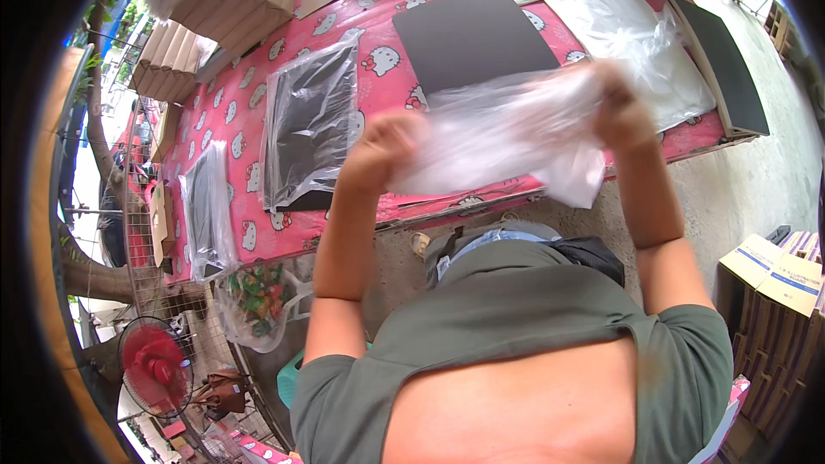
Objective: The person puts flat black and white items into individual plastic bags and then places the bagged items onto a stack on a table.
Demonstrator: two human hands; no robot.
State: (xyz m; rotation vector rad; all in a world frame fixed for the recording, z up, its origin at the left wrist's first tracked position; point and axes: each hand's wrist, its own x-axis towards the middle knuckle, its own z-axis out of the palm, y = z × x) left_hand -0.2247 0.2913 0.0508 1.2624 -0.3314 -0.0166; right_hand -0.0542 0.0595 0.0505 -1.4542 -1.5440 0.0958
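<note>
A clear plastic bag (507, 133) is stretched in the air between my two hands, blurred by motion. My left hand (384, 148) is closed on its left end and my right hand (622, 112) grips its right end. Just beyond the bag, a bare black board (473, 34) lies on the pink patterned table cover (391, 60). To the left of it rests a black board in a clear plastic sleeve (309, 120). Another sleeved black board (206, 206) lies at the table's left end. My individual fingers are smeared.
A pile of clear plastic bags (644, 51) covers the table's right side, beside a stack of black boards (718, 64) at the edge. Brown stacks (232, 0) stand at the far left. A red fan (156, 363) is at lower left, cartons (773, 318) at lower right.
</note>
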